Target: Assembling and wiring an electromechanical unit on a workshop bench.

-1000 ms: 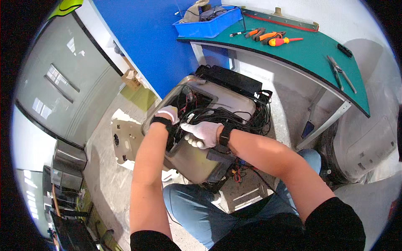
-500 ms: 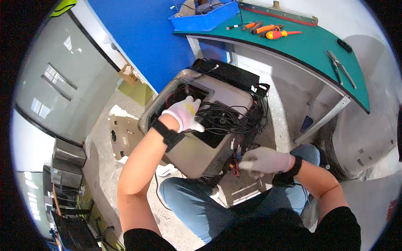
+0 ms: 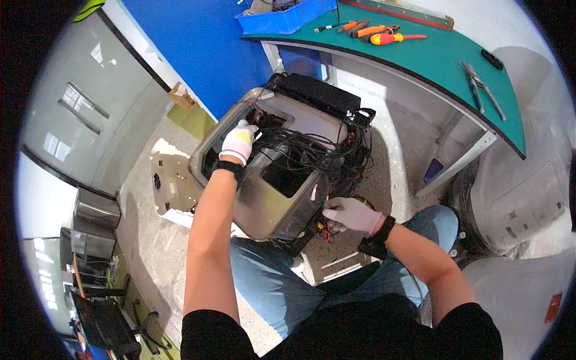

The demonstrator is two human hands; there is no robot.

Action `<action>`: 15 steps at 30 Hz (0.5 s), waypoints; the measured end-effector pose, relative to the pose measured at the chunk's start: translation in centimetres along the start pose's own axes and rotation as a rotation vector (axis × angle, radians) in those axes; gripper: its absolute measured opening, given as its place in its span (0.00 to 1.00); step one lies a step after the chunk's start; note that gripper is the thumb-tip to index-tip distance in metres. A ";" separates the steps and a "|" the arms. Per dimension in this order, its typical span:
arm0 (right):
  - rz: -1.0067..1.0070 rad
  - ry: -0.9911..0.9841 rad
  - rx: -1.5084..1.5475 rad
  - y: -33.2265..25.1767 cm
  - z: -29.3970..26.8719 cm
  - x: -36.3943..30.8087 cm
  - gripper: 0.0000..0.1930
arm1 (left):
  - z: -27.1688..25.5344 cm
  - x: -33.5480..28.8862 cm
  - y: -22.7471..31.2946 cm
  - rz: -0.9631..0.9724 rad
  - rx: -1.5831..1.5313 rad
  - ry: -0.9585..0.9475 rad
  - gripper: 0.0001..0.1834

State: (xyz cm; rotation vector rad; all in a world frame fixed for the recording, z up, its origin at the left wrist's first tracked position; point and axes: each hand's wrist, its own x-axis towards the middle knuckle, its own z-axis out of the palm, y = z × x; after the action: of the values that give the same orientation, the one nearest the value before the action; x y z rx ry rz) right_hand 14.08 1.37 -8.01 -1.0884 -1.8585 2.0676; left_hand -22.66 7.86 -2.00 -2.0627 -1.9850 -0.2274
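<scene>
In front of me stands a grey rounded housing [image 3: 264, 207] with rectangular openings in its top. A tangle of black cables [image 3: 300, 149] lies across it and hangs over its right side. My left hand [image 3: 239, 143], in a white glove with a yellow mark, is closed at the upper left opening, beside the cables; what its fingers hold is hidden. My right hand [image 3: 354, 216], also gloved, has its fingers drawn together at the housing's lower right side. Close to it hang thin red and yellow wires [image 3: 324, 229]; its grip on them cannot be made out.
A green workbench [image 3: 420, 66] at the upper right bears a blue bin [image 3: 285, 21], a red-and-yellow screwdriver [image 3: 390, 39], orange-handled pliers [image 3: 372, 30] and long-nosed pliers [image 3: 482, 90]. Behind the housing sits a black box [image 3: 318, 93]. A beige panel [image 3: 171, 183] lies left on the floor.
My left hand has drawn in from spread fingers over the cables and moved up and left to the opening. My right hand has moved left and up, closer to the housing.
</scene>
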 end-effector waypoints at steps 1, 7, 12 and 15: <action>-0.074 -0.056 0.148 0.2 0.4 0.1 0.18 | 0.6 0.2 -0.7 -0.003 -0.107 0.013 0.10; -0.210 -0.136 0.256 -4.3 -0.1 -1.2 0.13 | -5.6 -1.1 -1.8 -0.337 -0.610 -0.720 0.18; -0.472 -0.026 -0.364 -3.3 -1.0 0.7 0.16 | -13.7 1.9 -0.3 -0.541 -0.448 -0.606 0.24; -0.406 -0.149 -0.445 -3.6 -1.3 -0.4 0.16 | -16.8 6.0 -0.8 -0.146 0.090 -0.259 0.21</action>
State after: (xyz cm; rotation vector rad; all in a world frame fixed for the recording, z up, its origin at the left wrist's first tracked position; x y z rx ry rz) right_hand 13.92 2.95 -4.54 -0.5613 -2.4442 1.5863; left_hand -21.92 8.57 15.83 -1.9774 -2.2542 0.1056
